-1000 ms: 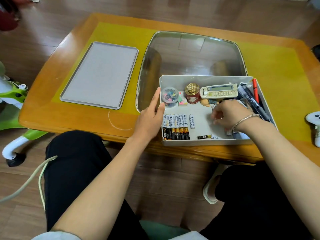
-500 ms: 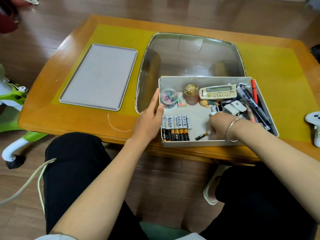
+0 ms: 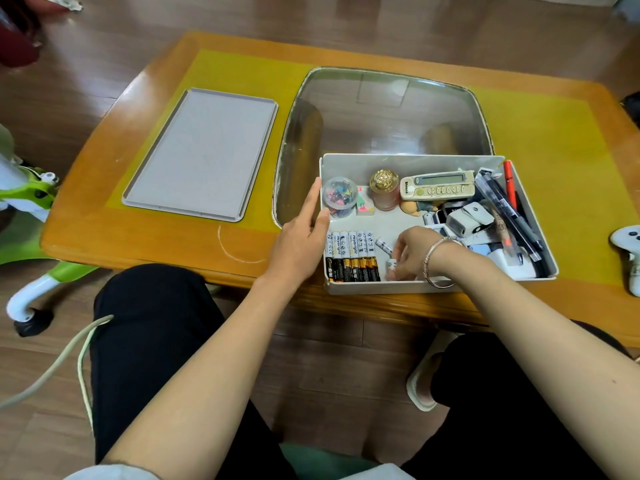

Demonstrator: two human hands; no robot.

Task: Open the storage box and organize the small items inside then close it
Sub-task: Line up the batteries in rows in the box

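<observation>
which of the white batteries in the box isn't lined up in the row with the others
The lone white battery lying slanted just left of the right hand. The other white batteries stand parallel in a neat row by the white storage box's left wall.

Wood-plank floor, brown, with soft glare at the far side. Low wooden table, orange-brown with rounded corners; yellow mat across its top, glass panel set in the middle showing floor beneath. Faint white curved mark on the near table edge. Green-and-white wheeled toy at left. Pale cord near left. Dark red object, blurred, far left corner. Even indoor light.
</observation>
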